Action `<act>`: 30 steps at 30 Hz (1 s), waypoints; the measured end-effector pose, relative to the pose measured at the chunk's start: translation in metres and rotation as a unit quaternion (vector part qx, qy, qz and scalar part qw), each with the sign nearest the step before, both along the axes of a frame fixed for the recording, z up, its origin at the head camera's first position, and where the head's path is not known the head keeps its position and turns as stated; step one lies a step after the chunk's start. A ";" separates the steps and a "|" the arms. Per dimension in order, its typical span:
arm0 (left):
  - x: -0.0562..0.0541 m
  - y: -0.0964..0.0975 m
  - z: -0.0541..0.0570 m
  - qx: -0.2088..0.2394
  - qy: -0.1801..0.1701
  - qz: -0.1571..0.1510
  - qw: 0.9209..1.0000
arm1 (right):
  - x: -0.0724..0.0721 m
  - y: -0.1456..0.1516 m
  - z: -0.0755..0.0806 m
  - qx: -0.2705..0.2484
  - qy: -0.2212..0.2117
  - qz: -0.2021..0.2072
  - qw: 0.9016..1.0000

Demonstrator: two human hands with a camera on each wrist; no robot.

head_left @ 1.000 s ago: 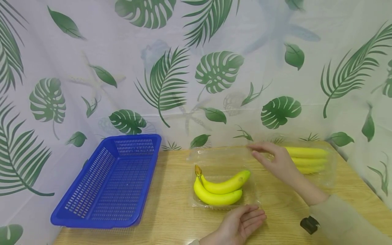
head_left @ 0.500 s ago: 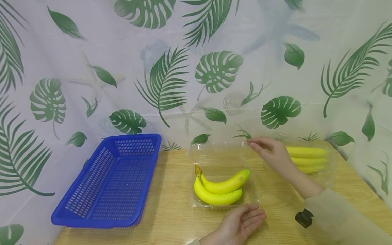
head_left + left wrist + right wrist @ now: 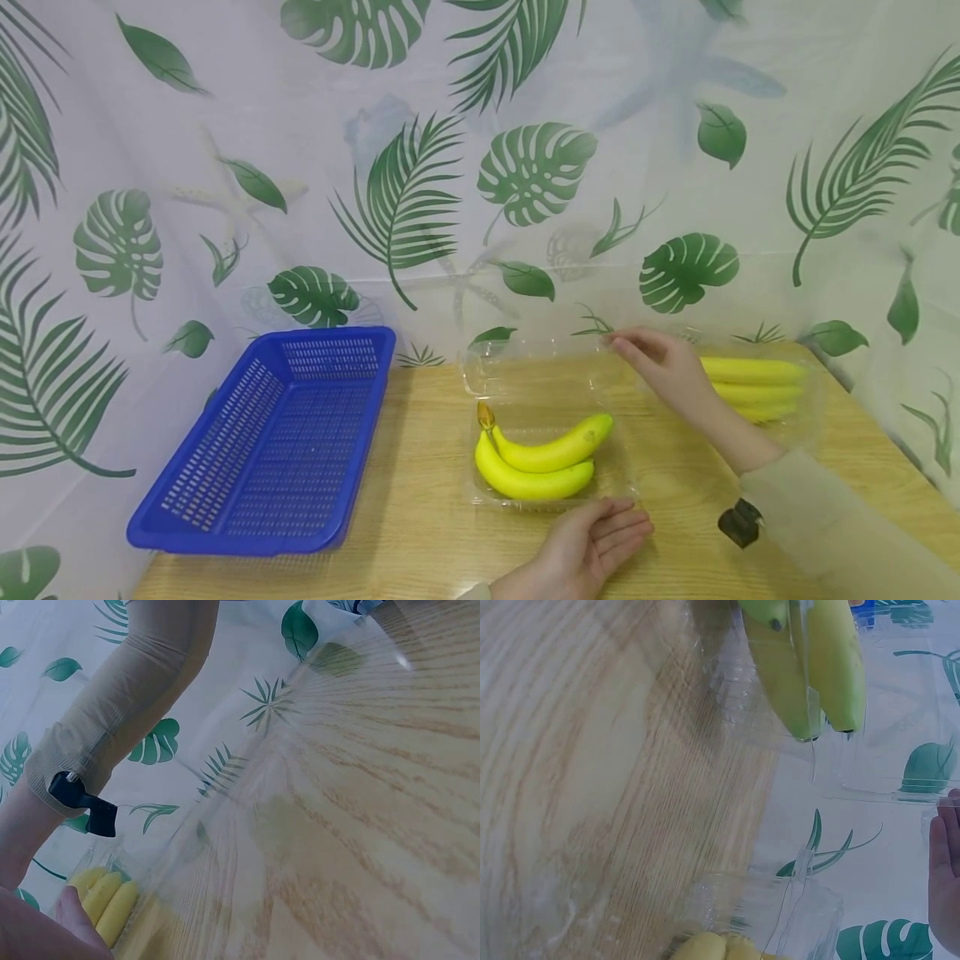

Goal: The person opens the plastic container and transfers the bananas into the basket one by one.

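A clear plastic clamshell box [image 3: 618, 487] stands on the table, its lid [image 3: 480, 379] tilted up at the back. Two yellow bananas [image 3: 534, 482], joined at a brown stem, lie inside. My right hand [image 3: 667, 367] pinches the lid's right corner between thumb and fingers; its fingertips also show at the edge of the right wrist view beside the lid [image 3: 885, 776]. My left hand [image 3: 588, 542] rests at the box's front right corner, palm turned up and fingers extended. In the left wrist view, part of the left hand [image 3: 45, 930] shows at lower left.
A blue perforated plastic basket [image 3: 288, 467] stands at the left. Behind my right forearm is a second clear box [image 3: 813, 417] holding several bananas [image 3: 757, 392]. A leaf-patterned cloth [image 3: 420, 333] hangs behind the wooden table [image 3: 420, 542].
My right hand has lifted the lid's free edge slightly upward, so the lid stands more raised. The left hand, bananas and basket have stayed in place.
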State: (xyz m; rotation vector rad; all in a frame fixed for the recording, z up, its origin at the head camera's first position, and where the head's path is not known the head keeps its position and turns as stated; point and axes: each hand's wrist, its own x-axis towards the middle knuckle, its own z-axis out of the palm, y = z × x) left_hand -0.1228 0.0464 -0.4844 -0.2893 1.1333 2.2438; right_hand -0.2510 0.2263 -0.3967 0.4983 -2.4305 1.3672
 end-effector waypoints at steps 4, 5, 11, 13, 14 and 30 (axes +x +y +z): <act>0.000 0.000 -0.001 0.002 -0.003 0.002 1.000 | -0.004 -0.001 0.002 -0.007 -0.016 0.003 1.000; 0.000 0.000 -0.001 0.003 -0.003 0.003 1.000 | -0.005 -0.001 0.002 -0.010 -0.019 0.005 1.000; 0.000 0.000 0.000 0.008 -0.007 0.005 1.000 | -0.012 0.001 0.003 -0.016 -0.029 0.008 0.999; 0.000 0.000 0.001 0.008 -0.011 0.006 1.000 | -0.014 0.002 0.003 -0.014 -0.028 0.008 0.999; 0.000 0.000 0.001 0.008 -0.013 0.007 1.000 | -0.016 0.002 0.003 -0.013 -0.026 0.008 1.000; 0.000 -0.001 0.003 0.007 -0.007 0.000 1.000 | -0.023 0.000 0.006 -0.015 -0.040 0.011 0.999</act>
